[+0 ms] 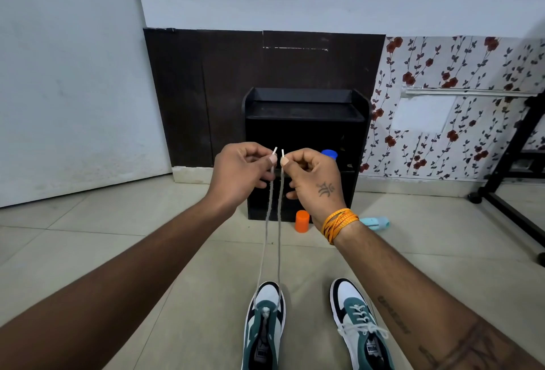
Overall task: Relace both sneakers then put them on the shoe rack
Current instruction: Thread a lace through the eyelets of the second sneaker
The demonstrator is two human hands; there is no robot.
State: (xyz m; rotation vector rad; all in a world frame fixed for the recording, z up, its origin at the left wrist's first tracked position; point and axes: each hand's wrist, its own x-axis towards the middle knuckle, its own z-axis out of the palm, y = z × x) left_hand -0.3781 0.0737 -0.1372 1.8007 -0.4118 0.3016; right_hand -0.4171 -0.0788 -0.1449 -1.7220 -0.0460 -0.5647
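- I'm looking at a beige tiled floor [124,240] running up to a pale wall, with a dark wooden panel and a floral-papered stretch behind; a black open-fronted shoe rack [306,116] stands just beyond my hands.
- My left hand [239,175] is closed in a pinch on one end of the grey woven shoelace [278,240], and my right hand [312,175] pinches the other end; the white tips poke up side by side above the thumbs.
- Both strands drop from the hands to the left green, white and black sneaker [265,325], well below them on the floor, and enter what looks like only its lowest eyelets.
- The right matching sneaker [361,328] sits beside it, below my right hand, already laced and tied as far as I can judge.
- Risk: if I pull one end harder, the lengths go uneven and one side runs short near the top eyelets.
- Risk: an upward tug could lift or tip the left sneaker, since nothing holds it down.
- Risk: a slipped pinch lets an end fall, and the lace could slide out of the eyelet.
- An orange plastic cap-like cylinder [302,220] and a pale blue object [376,222] lie near the rack's foot, where they might get in the way when I place the shoes.
- Hard to tell: both heels are cut off by the frame edge, the rack's lower shelves are dark and partly hidden by my hands, and a blue thing inside it is mostly covered.
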